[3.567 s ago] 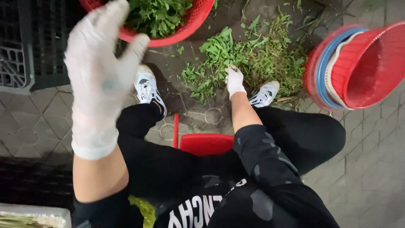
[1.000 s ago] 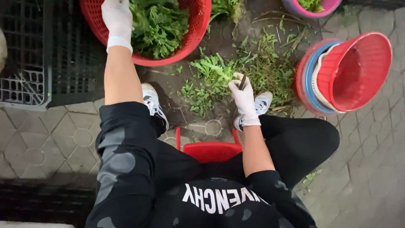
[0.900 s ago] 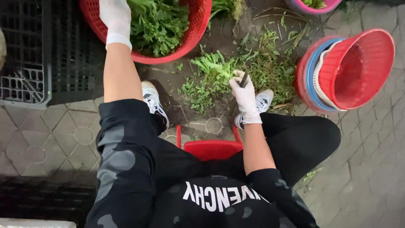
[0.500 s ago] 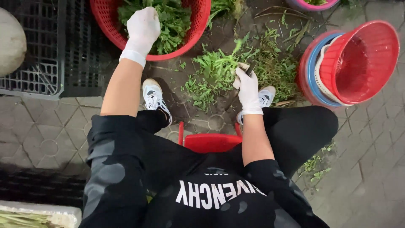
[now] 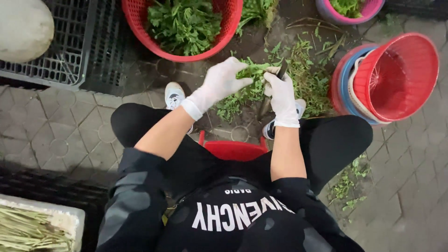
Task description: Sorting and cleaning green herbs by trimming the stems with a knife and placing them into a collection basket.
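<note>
The sprig of leafy greens [image 5: 252, 71] sits between the two gloved hands, above the pile of green trimmings [image 5: 298, 84] on the paved floor [image 5: 56, 140], just beyond the person's shoes. In the head view, the left hand [image 5: 221, 84] comes in from the left with its fingers [image 5: 233, 70] spread and lightly curled onto the sprig's near-left side, while the right hand [image 5: 280, 91] has its fingers closed around a small dark knife [image 5: 281, 71] and touches the sprig's right end. The sprig's long axis runs roughly left to right, from one hand to the other; both hands are on it, so neither is clearly nearer. Far and left, a red basket [image 5: 140, 28] holds a heap of leafy greens. Far right, a pink bowl [image 5: 326, 11] holds a few more. At the right, a stack of red and blue baskets [image 5: 396, 79] lies tipped toward the person, the top one without contents. Near left, a white box [image 5: 70, 217] holds pale stalks. A red stool [image 5: 233, 149] shows between the knees.
</note>
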